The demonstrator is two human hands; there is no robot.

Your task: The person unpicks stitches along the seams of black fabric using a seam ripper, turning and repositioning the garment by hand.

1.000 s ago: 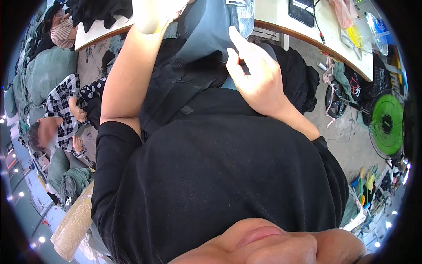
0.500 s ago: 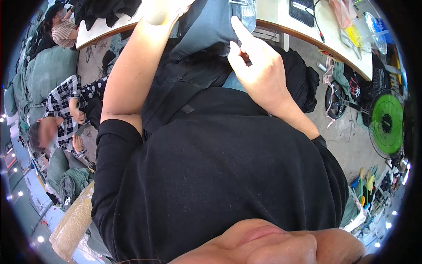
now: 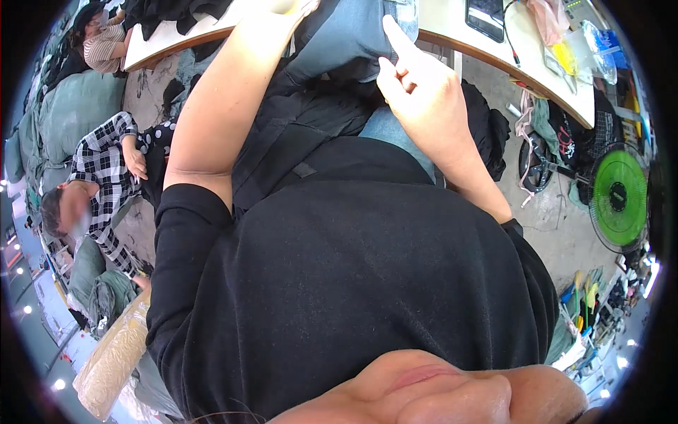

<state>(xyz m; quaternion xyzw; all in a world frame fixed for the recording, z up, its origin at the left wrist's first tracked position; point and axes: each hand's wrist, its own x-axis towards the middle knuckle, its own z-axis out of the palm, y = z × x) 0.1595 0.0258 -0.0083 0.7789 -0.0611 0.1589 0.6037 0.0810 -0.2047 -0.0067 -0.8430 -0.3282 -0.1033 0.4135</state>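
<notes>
Head view: nearest is my black shirt (image 3: pixel 353 261); past it lies dark cloth (image 3: pixel 304 134). My right hand (image 3: pixel 424 83) sets its extended index finger against the blue-grey garment (image 3: pixel 342 44), thumb apart; whether cloth is gripped, I cannot tell. The garment sits between my hands, at the near edge of the table (image 3: pixel 441 21). The upper border cuts my left hand (image 3: pixel 293 9); I cannot tell its finger state. Beyond: a phone (image 3: pixel 485 18) on the table.

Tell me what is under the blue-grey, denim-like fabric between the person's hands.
Rumpled black cloth shows past the lower edge of the blue-grey fabric. Whatever lies directly beneath the fabric is covered and cannot be seen.
</notes>
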